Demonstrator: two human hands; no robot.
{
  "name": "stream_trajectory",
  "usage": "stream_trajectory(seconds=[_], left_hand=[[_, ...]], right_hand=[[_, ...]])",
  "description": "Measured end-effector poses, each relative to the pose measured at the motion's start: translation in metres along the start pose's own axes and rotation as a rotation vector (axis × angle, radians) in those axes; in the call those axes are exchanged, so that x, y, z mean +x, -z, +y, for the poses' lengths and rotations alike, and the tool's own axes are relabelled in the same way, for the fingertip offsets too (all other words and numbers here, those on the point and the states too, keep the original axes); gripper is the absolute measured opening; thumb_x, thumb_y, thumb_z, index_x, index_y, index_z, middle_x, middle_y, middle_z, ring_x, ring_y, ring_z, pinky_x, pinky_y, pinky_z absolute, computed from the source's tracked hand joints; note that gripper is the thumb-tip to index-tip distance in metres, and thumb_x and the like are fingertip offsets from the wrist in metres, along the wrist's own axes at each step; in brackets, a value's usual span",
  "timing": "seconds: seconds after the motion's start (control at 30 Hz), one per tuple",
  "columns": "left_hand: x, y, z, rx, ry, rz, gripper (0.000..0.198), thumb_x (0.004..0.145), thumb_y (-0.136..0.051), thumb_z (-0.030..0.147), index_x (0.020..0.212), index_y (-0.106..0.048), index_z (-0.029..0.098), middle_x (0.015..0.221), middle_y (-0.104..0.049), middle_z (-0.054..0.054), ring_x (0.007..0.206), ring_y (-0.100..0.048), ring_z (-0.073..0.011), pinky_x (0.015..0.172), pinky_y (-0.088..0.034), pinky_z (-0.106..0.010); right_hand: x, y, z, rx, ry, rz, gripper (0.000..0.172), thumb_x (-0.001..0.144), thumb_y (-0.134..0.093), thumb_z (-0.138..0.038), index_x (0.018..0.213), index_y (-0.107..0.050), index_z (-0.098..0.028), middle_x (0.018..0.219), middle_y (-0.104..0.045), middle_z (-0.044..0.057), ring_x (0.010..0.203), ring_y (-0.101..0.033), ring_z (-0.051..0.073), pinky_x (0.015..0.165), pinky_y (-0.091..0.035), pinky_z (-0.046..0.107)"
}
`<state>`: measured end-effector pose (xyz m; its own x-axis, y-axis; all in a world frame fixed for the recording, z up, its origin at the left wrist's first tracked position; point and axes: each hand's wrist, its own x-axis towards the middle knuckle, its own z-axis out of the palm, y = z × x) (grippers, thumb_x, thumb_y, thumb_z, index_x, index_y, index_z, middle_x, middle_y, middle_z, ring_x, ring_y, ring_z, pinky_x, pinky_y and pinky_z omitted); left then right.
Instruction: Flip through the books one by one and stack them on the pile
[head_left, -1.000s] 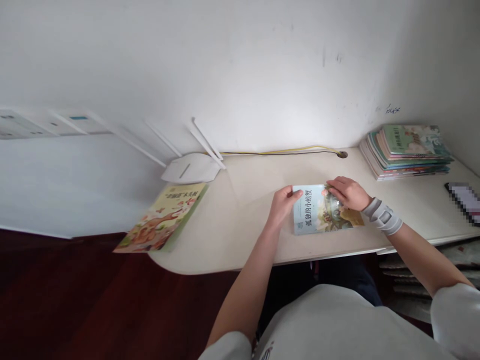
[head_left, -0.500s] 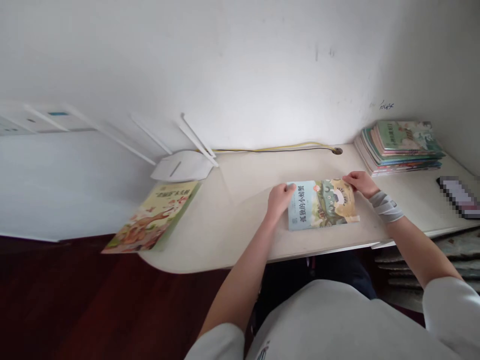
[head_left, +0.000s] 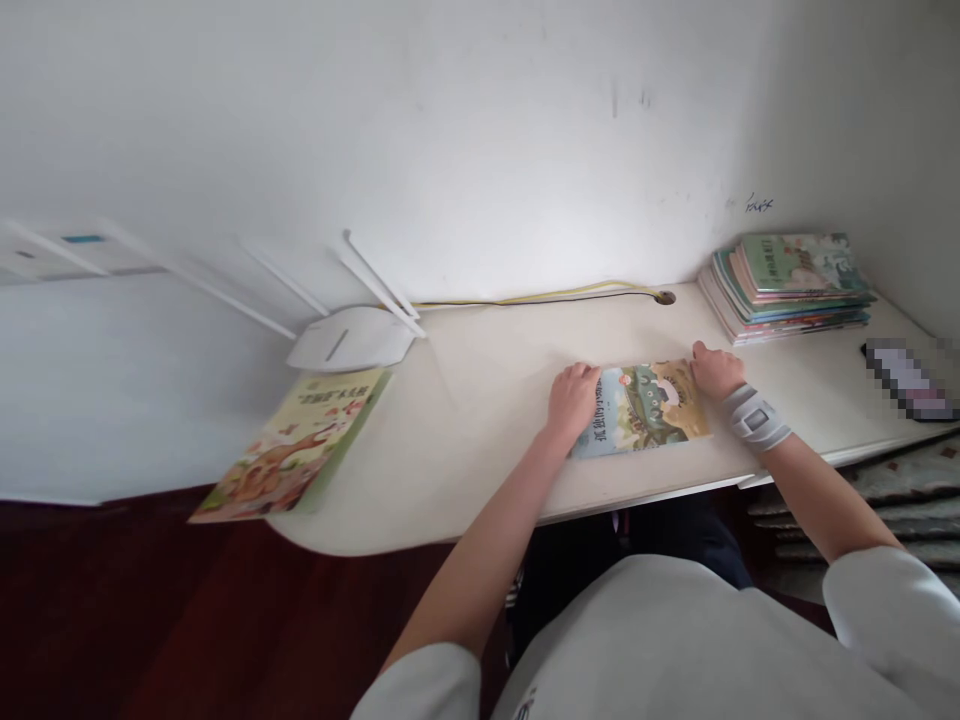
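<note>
A picture book with a light-blue strip of Chinese title and a cartoon cover lies on the white desk in front of me. My left hand rests over its left edge, fingers bent onto the cover and covering part of the title strip. At the upper right corner, my right hand is closed against the book's edge; some of its fingers are hidden. Around my right wrist is a grey band with a small buckle.
A second picture book overhangs the desk's left end, beside a white router with several antennas. At back right stands a stack of books, with a phone nearer the right edge. Cables run along the wall to a hole.
My left hand has gone from a thumb grip to fingers laid over the left edge. My right hand has turned at the upper right corner. The view has shifted slightly.
</note>
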<state>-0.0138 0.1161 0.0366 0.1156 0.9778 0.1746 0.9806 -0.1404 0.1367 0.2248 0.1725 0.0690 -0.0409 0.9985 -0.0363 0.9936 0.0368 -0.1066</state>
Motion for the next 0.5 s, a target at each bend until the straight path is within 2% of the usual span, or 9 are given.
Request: stream_trajectory(seconds=[0.07,0.17,0.23,0.27,0.33,0.4,0.43,0.5], left_hand=[[-0.004,0.001,0.002,0.012,-0.012,0.005,0.040,0.083,-0.036,0.004,0.112,-0.059,0.019,0.108,-0.060,-0.010,0.100,-0.054,-0.0228,0.089,-0.040,-0.035],[-0.014,0.003,0.011,0.027,-0.072,0.002,0.039,0.083,-0.037,0.005,0.112,-0.059,0.018,0.107,-0.060,-0.010,0.098,-0.054,-0.0236,0.087,-0.040,-0.036],[-0.023,0.005,0.025,0.049,-0.123,0.003,0.040,0.081,-0.038,0.003,0.113,-0.058,0.017,0.108,-0.059,-0.011,0.097,-0.054,-0.0235,0.087,-0.040,-0.036],[-0.028,0.005,0.035,0.060,-0.147,0.004,0.040,0.081,-0.038,0.003,0.113,-0.058,0.017,0.109,-0.059,-0.011,0.097,-0.054,-0.0235,0.086,-0.040,-0.036],[-0.038,0.006,0.057,0.075,-0.191,0.001,0.039,0.081,-0.038,0.003,0.112,-0.058,0.016,0.109,-0.058,-0.012,0.095,-0.054,-0.0242,0.084,-0.041,-0.037],[-0.047,0.004,0.080,0.078,-0.233,-0.006,0.037,0.082,-0.038,0.005,0.111,-0.058,0.016,0.108,-0.058,-0.013,0.094,-0.055,-0.0250,0.081,-0.042,-0.039],[-0.050,0.003,0.089,0.070,-0.249,-0.008,0.036,0.082,-0.039,0.005,0.111,-0.058,0.016,0.107,-0.059,-0.013,0.093,-0.056,-0.0251,0.080,-0.042,-0.040],[-0.055,-0.002,0.101,0.023,-0.277,-0.003,0.034,0.083,-0.041,0.007,0.111,-0.058,0.016,0.106,-0.059,-0.013,0.093,-0.056,-0.0251,0.079,-0.044,-0.040]], right_hand=[[-0.028,0.006,0.013,0.017,0.012,0.018,0.025,0.088,-0.044,-0.036,0.101,-0.058,-0.020,0.089,-0.069,0.013,0.086,-0.065,0.026,0.072,-0.044,0.034],[-0.084,0.005,0.051,0.262,0.054,-0.033,0.033,0.088,-0.041,-0.047,0.071,-0.056,-0.023,0.064,-0.065,0.006,0.065,-0.065,0.022,0.065,-0.044,0.032],[-0.124,-0.003,0.078,0.567,-0.072,-0.130,0.041,0.084,-0.043,-0.054,0.057,-0.048,-0.023,0.050,-0.058,0.002,0.048,-0.059,0.019,0.059,-0.046,0.033],[-0.143,-0.009,0.088,0.633,-0.121,-0.162,0.043,0.084,-0.042,-0.055,0.055,-0.046,-0.024,0.048,-0.056,0.001,0.044,-0.058,0.019,0.055,-0.047,0.033],[-0.172,-0.023,0.102,0.785,-0.194,-0.245,0.039,0.084,-0.040,-0.056,0.064,-0.053,-0.025,0.057,-0.064,0.001,0.050,-0.063,0.020,0.052,-0.050,0.033],[-0.188,-0.034,0.107,1.024,-0.250,-0.287,0.031,0.084,-0.042,-0.055,0.083,-0.059,-0.029,0.079,-0.071,0.000,0.068,-0.068,0.020,0.055,-0.055,0.033],[-0.192,-0.038,0.107,1.175,-0.282,-0.279,0.028,0.084,-0.045,-0.054,0.090,-0.060,-0.031,0.088,-0.071,-0.001,0.075,-0.069,0.020,0.058,-0.056,0.032],[-0.193,-0.039,0.109,1.429,-0.336,-0.201,0.025,0.081,-0.054,-0.051,0.093,-0.061,-0.031,0.094,-0.070,-0.001,0.079,-0.068,0.019,0.059,-0.057,0.029]])
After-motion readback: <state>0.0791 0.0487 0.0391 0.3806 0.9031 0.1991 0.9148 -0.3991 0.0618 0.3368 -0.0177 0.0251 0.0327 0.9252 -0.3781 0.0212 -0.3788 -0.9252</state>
